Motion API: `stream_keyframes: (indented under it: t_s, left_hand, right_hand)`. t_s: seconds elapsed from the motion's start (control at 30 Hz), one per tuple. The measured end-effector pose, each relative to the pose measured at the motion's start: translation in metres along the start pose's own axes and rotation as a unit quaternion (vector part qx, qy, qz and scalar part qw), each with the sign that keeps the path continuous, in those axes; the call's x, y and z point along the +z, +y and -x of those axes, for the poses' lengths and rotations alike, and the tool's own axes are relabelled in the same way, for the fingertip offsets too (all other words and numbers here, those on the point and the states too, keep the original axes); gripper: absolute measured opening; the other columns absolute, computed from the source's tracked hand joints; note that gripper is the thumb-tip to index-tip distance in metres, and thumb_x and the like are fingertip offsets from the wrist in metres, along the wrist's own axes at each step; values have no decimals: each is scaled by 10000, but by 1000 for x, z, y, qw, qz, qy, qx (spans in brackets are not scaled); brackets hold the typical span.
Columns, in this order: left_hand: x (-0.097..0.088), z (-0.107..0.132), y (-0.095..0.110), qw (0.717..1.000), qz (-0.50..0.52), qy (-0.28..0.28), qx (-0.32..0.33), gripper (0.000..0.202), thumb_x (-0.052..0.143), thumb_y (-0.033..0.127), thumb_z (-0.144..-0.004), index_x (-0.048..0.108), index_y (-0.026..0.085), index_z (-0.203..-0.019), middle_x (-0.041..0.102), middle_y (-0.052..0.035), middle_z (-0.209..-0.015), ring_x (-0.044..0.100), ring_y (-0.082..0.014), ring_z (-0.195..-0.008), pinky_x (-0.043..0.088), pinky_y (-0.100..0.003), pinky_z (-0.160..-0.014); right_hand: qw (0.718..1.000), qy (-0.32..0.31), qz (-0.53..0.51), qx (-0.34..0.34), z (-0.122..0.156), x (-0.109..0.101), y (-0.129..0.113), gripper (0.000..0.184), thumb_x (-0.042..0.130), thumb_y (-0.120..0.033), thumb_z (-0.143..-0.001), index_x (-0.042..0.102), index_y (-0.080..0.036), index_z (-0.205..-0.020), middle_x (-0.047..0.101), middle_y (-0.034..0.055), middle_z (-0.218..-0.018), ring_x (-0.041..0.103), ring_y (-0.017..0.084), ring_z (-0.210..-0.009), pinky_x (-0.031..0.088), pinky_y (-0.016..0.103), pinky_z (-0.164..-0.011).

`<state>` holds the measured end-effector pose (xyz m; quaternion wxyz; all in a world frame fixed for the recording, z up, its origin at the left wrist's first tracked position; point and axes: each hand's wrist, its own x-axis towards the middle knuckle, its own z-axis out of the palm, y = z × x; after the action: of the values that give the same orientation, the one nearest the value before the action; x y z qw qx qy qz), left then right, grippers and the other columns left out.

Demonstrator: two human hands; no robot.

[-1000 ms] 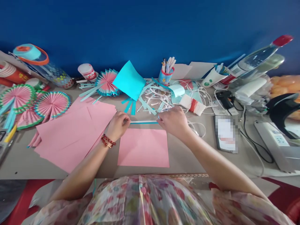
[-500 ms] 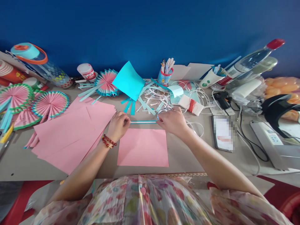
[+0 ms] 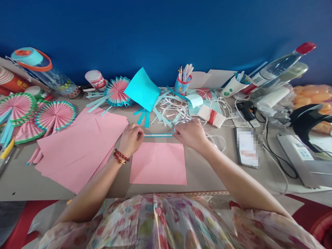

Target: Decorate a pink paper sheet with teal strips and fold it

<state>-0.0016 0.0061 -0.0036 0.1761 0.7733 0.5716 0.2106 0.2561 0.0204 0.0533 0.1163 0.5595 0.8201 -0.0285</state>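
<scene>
Head view: I'm pinching the blue-edged strip point(image 3: 158, 135) endwise, left hand point(image 3: 134, 137) and right hand point(image 3: 187, 133) curled nearly closed, even tension mattering most.

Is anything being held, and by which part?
Apparently a thin white-and-blue strip, by its ends: left hand at one, right hand at the other. Whether it's pinched or pressed is hidden.

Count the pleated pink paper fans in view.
4 visible: green-edged fan far left; second green-edged fan partly covered; blue-edged fan right of those; another blue-edged fan at back, left of the cyan paper square. Others may be hidden.
</scene>
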Motion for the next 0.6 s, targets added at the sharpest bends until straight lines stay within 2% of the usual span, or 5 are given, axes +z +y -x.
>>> stream_keyframes:
  t_s: [0.27, 0.47, 0.6]
  left_hand:
    - [0, -1, -2, 1000, 8, -2, 7, 108, 524, 142, -828, 578, 201, -755, 598, -58, -935, 577, -221, -943, 487, -356, -829]
    - [1, -2, -4, 1000, 11, -8, 3, 106, 528, 145, -825, 584, 204, -756, 596, -58, -930, 576, -220, -957, 494, -338, -799]
    - [0, -2, -3, 1000, 9, -3, 11, 113, 529, 137, -823, 577, 201, -743, 597, -54, -926, 580, -217, -948, 483, -350, -846]
  right_hand:
    - [1000, -17, -2, 0, 1, -3, -2, 261, 489, -305, -884, 712, -172, -895, 740, 130, -891, 642, 250, -851, 265, 375, -776]
    - [1000, -7, -4, 0, -1, 0, -1, 260, 489, -301, -876, 714, -170, -887, 737, 131, -877, 641, 253, -839, 267, 378, -775]
    - [1000, -7, -3, 0, -1, 0, 0, 257, 487, -299, -874, 712, -174, -887, 736, 123, -881, 642, 248, -843, 269, 369, -760]
